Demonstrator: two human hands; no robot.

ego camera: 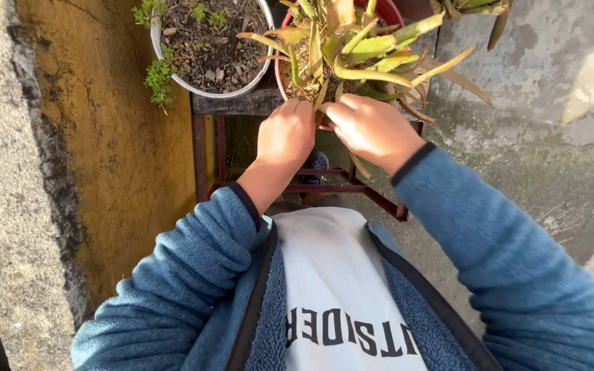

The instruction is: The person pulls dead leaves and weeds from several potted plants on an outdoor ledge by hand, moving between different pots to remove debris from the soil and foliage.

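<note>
A red pot (388, 9) holds a succulent (362, 51) with long green and yellowing pointed leaves. My left hand (285, 135) rests at the pot's near rim, its fingers curled among the dry lower leaves. My right hand (372, 130) is beside it, fingers closed around the base of a leaf at the rim. Both arms wear blue fleece sleeves. What the fingertips grip is partly hidden by the leaves.
A white pot (204, 88) with soil and small green sprouts stands to the left of the red one. Both sit on a dark red metal stand (352, 187). A yellow wall (97, 137) runs along the left, and grey concrete floor (551, 137) lies to the right.
</note>
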